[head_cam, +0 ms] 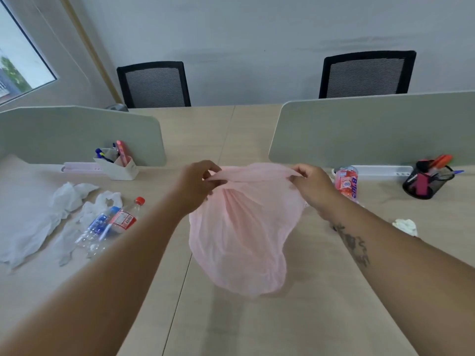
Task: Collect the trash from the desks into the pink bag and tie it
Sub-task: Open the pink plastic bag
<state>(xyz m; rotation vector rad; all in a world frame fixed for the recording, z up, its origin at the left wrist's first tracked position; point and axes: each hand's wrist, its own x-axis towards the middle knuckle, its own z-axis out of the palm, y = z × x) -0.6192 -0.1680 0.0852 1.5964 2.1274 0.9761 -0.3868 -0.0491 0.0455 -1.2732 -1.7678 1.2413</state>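
Note:
A thin pink bag [241, 235] hangs above the middle of the desks, its top rim stretched between my hands. My left hand [196, 186] pinches the left end of the rim and my right hand [312, 187] pinches the right end. To the left lie two empty plastic bottles, one with a red cap [126, 217] and one with a blue label [99, 226], among crumpled white plastic and tissue [69, 196]. Just past my right hand a red-labelled bottle [347, 182] lies on the desk. A crumpled white wad [406, 226] rests beside my right forearm.
Two grey-green divider panels [77, 132] [372, 127] stand across the desks. A white pen holder [118, 165] sits at the left panel, a black mesh pen cup [426, 179] at the right. Two black mesh chairs [154, 84] [365, 74] stand beyond the far edge.

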